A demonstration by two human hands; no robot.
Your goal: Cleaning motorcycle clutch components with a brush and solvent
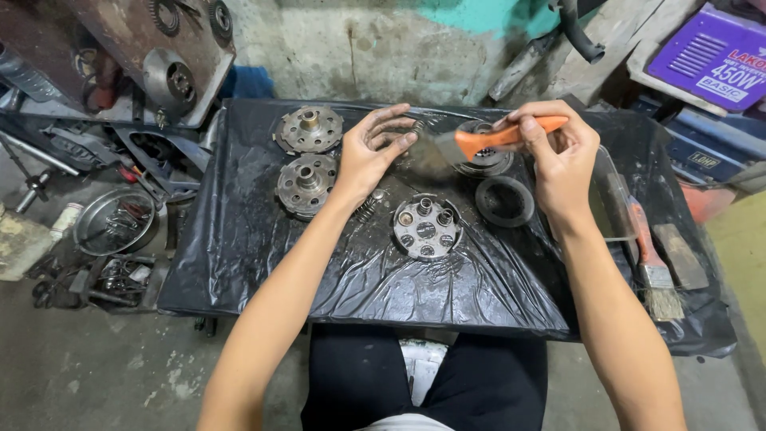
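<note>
The left hand (371, 152) pinches a small spring (417, 128) above the bench (239, 239); the right hand (558, 152) grips an orange-handled brush (479, 140) beside it. Brushing gently along the coils seems best.

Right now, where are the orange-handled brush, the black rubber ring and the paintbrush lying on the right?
orange-handled brush (511, 134), head view, on the orange handle in the right hand.
black rubber ring (504, 200), head view, on its upper rim.
paintbrush (648, 251), head view, on its reddish handle above the metal band.
</note>
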